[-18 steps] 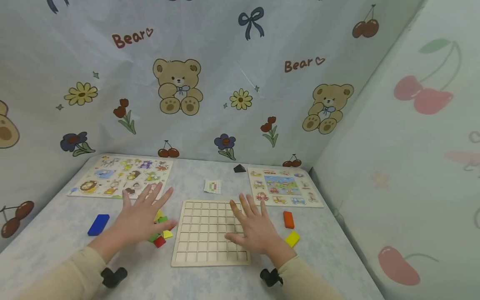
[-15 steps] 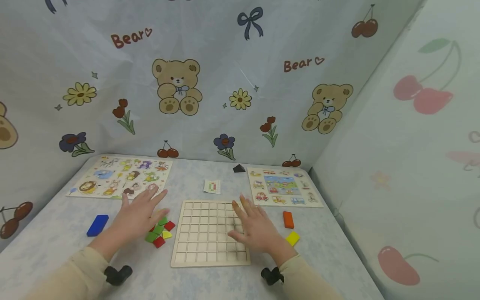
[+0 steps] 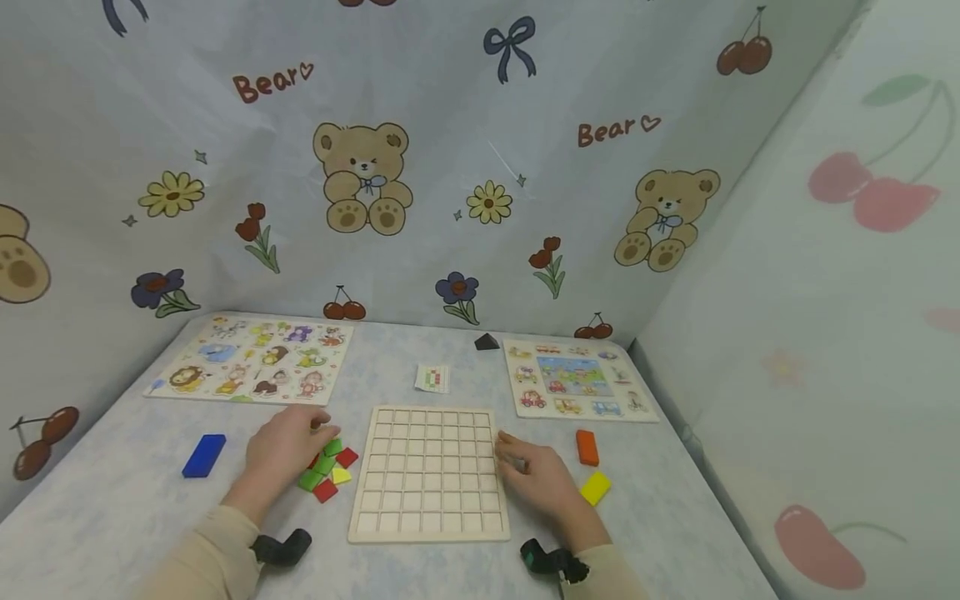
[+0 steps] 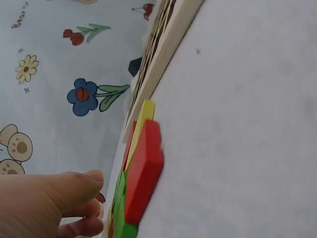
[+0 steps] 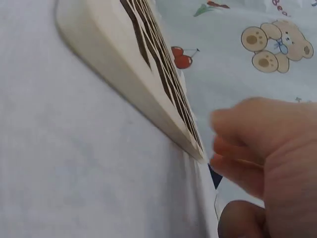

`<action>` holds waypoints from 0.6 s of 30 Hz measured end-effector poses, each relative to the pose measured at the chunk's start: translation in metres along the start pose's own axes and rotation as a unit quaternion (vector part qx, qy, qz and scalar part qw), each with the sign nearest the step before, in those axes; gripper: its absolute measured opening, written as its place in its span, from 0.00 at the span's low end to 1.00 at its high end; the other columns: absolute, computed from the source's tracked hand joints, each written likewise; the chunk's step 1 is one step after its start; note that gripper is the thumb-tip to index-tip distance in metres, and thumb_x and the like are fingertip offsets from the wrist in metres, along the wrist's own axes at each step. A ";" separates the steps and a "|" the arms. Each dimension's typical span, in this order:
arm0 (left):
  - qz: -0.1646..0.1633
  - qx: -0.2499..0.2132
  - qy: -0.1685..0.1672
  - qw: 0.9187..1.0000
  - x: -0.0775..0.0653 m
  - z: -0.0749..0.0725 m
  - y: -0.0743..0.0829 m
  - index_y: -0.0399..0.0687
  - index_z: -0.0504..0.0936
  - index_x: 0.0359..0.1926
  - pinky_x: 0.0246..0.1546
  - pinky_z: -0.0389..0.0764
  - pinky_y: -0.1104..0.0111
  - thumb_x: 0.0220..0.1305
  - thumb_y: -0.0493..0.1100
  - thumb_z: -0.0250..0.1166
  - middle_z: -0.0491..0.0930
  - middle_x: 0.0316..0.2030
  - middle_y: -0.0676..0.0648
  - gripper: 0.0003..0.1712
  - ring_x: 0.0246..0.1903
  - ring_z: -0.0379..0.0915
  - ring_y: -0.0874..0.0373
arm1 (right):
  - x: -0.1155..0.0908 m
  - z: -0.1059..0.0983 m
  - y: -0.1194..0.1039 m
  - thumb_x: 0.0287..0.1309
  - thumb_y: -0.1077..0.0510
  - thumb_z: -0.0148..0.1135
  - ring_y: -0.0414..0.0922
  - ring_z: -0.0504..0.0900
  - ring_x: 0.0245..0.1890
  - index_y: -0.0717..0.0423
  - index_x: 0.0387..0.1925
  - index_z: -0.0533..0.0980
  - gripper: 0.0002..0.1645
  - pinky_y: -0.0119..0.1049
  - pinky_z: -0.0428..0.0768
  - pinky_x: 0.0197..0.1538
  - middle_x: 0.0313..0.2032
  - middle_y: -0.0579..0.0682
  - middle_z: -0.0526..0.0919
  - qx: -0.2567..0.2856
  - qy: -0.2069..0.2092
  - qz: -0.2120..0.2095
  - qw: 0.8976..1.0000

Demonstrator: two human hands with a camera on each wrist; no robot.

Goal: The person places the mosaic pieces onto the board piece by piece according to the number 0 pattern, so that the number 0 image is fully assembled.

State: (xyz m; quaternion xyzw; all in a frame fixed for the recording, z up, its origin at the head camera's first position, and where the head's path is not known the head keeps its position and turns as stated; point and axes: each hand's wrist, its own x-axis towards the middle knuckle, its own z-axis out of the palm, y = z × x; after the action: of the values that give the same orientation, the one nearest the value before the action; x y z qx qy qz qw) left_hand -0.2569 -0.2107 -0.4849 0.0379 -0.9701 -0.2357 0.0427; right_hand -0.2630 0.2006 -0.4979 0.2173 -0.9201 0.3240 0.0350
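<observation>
Left hand [image 3: 281, 448] loosely curled just beside coloured tiles [image 3: 325, 465], no hold visible. Right hand [image 3: 542, 478] half-curled, empty, by right edge of wooden grid board [image 3: 429, 475], flat between hands. Board's probably light, stiff: lift by opposite edges. Tiles likely rigid: pinch sides.

Red, green and yellow across the small tiles [image 3: 324, 466], pale wood with a square lattice on the grid board [image 3: 431, 475]. Solid hues on the blue block [image 3: 203, 456], orange block [image 3: 587, 447] and yellow block [image 3: 596, 488]; mottled bluish white over the tabletop [image 3: 420, 573], a tan-bear print on the backdrop [image 3: 442, 108].
</observation>
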 end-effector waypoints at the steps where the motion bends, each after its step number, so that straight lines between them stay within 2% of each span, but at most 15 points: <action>1: 0.003 0.003 0.005 1.000 0.001 0.003 -0.001 0.44 0.87 0.53 0.31 0.79 0.58 0.65 0.55 0.72 0.87 0.48 0.41 0.23 0.37 0.81 0.52 | -0.001 0.001 0.002 0.69 0.51 0.64 0.52 0.79 0.66 0.51 0.62 0.81 0.23 0.55 0.80 0.60 0.67 0.45 0.79 -0.001 -0.007 -0.005 1.000; 4: 0.010 0.017 0.017 1.000 0.002 0.011 -0.003 0.46 0.88 0.50 0.29 0.77 0.60 0.63 0.57 0.73 0.86 0.45 0.42 0.23 0.37 0.79 0.52 | -0.001 0.002 0.005 0.68 0.51 0.65 0.50 0.80 0.65 0.51 0.62 0.81 0.23 0.53 0.79 0.61 0.67 0.45 0.79 -0.019 -0.025 -0.022 0.999; 9: -0.005 0.031 0.027 0.999 0.002 0.014 0.000 0.45 0.88 0.50 0.31 0.78 0.58 0.62 0.56 0.74 0.83 0.42 0.43 0.23 0.37 0.77 0.51 | -0.002 0.003 0.005 0.69 0.51 0.65 0.50 0.78 0.66 0.51 0.63 0.80 0.24 0.52 0.79 0.62 0.67 0.44 0.78 -0.031 -0.038 -0.016 0.999; 13: -0.012 0.024 0.028 0.999 0.003 0.015 0.004 0.46 0.87 0.52 0.33 0.78 0.57 0.62 0.53 0.75 0.84 0.43 0.45 0.22 0.37 0.77 0.52 | -0.003 0.004 0.006 0.68 0.51 0.66 0.50 0.78 0.66 0.53 0.62 0.81 0.24 0.52 0.79 0.62 0.67 0.43 0.78 -0.039 -0.033 -0.011 0.999; 18: -0.012 0.007 0.022 1.000 0.003 0.016 0.004 0.49 0.88 0.51 0.30 0.77 0.61 0.61 0.49 0.74 0.85 0.43 0.46 0.19 0.36 0.79 0.54 | -0.003 0.006 0.006 0.68 0.51 0.66 0.49 0.79 0.66 0.53 0.61 0.81 0.23 0.52 0.79 0.62 0.66 0.42 0.79 -0.029 -0.034 -0.003 0.999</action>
State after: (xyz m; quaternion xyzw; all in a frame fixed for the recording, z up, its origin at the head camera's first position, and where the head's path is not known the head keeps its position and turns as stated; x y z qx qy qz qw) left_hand -0.2620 -0.2003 -0.4976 0.0550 -0.9701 -0.2282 0.0610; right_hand -0.2630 0.2025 -0.5068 0.2297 -0.9291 0.2896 0.0112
